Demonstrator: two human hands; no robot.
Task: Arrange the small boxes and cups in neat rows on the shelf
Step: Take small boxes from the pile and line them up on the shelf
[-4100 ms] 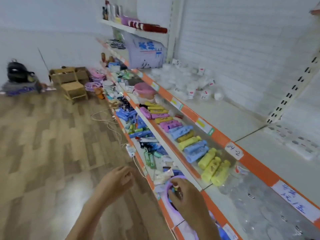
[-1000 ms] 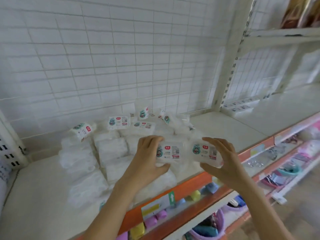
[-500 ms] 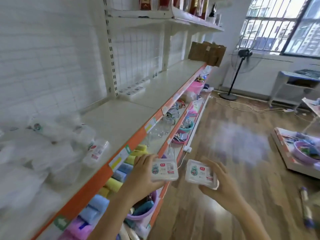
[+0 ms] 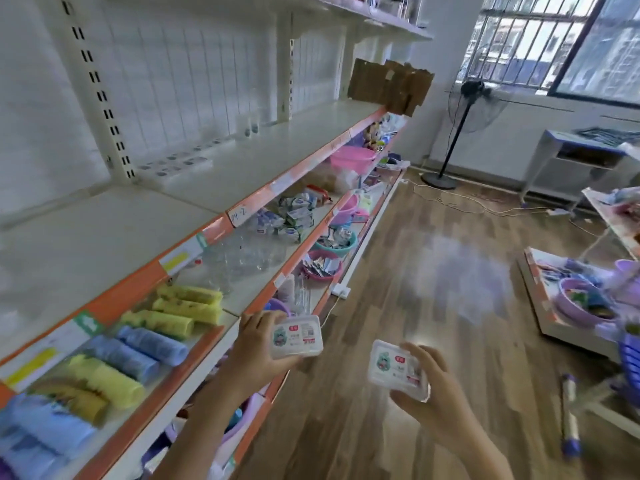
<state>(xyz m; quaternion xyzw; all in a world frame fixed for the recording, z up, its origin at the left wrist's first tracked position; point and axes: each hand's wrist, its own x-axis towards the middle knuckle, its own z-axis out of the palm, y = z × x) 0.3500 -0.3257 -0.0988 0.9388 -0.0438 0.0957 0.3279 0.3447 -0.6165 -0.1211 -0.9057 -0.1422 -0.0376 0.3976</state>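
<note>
While hands (image 4: 258,344) keep their boxes (image 4: 297,336), more shelf (image 4: 104,233) shows.

Box labels (image 4: 298,336) unreadably small; far shelf goods (image 4: 294,213) blurred

A single wide-angle camera sits on the person's head and looks forward and down along a store aisle. It faces down the length of the shelving (image 4: 194,188), which runs from the lower left corner away toward the upper middle, while the wooden floor (image 4: 433,271) fills the right half. The barred window (image 4: 554,39) and standing fan (image 4: 464,109) lie far off at the aisle's end. Nearest the lens, low in the frame, are the left hand (image 4: 256,348) and right hand (image 4: 433,393). Straight lines bow toward the edges.
</note>
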